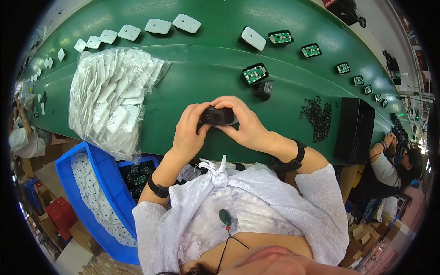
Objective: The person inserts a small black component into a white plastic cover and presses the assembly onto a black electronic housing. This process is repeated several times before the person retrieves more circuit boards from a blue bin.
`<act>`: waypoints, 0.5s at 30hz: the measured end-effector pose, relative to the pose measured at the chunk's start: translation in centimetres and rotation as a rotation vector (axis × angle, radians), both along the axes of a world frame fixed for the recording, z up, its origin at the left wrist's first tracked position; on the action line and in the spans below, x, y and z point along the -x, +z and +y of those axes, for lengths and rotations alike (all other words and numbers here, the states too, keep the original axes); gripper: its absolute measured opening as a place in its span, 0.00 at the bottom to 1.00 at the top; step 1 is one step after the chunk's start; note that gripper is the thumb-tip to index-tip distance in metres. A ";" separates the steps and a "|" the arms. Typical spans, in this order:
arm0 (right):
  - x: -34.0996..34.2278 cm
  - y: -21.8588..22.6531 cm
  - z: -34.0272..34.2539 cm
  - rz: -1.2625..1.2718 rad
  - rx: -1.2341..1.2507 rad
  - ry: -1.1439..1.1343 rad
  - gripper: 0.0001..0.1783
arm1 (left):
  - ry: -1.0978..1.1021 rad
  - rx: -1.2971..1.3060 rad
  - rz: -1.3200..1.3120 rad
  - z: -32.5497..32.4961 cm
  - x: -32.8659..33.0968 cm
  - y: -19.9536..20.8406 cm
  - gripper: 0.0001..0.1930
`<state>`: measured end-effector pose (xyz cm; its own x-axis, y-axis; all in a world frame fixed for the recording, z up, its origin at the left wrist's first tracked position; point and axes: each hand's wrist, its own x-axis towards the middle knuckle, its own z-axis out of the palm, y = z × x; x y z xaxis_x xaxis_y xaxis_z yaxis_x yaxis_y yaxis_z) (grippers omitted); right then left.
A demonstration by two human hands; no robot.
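Close to the front edge of the green table, a small black plastic housing (pixel 217 116) is gripped from both sides. My left hand (pixel 190 123) has its fingers and thumb closed round the housing's left end. On the other end, my right hand (pixel 240 120) is wrapped with its fingers over the top and its thumb below. Just beyond the hands lies an open black housing with a green circuit board (pixel 255 74) inside. Touching its near side is another black case (pixel 263 90), with no board showing. The inside of the held housing is hidden.
A clear bag of white plates (pixel 107 91) covers the table's left. Small black parts (pixel 317 118) lie beside a black box (pixel 353 130) at right. White-topped cases (pixel 158 26) and board-filled housings (pixel 311 50) line the far side. A blue bin (pixel 94 151) stands lower left; co-workers sit at both sides.
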<state>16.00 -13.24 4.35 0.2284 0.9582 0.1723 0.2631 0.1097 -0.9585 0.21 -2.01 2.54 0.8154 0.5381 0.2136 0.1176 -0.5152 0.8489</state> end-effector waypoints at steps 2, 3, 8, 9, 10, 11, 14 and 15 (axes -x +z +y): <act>0.0 0.1 -1.0 -0.400 -0.005 -0.075 0.26 | -0.031 -0.100 0.044 -0.2 0.2 0.1 0.30; 0.0 0.3 -1.5 -0.399 -0.008 -0.078 0.26 | -0.056 -0.202 0.086 -0.3 0.2 0.1 0.30; -3.1 4.9 -1.6 -0.699 -0.099 -0.031 0.24 | -0.201 -0.255 0.181 0.5 -0.4 2.6 0.35; -4.8 5.8 -0.9 -0.684 -0.156 -0.099 0.19 | -0.183 -0.300 0.172 1.2 -0.4 2.4 0.36; -6.7 6.3 0.3 -0.624 -0.175 -0.208 0.16 | -0.124 -0.296 0.135 2.0 -0.8 2.2 0.34; -9.1 6.5 1.5 -0.739 -0.208 -0.303 0.16 | -0.084 -0.213 0.085 2.8 -1.8 2.0 0.31; -14.5 3.9 4.7 -0.735 -0.030 -0.398 0.23 | -0.023 -0.013 -0.041 5.3 -6.7 1.5 0.27; -15.5 2.8 5.4 -0.833 0.004 -0.393 0.28 | 0.009 0.107 -0.113 5.9 -8.4 1.2 0.24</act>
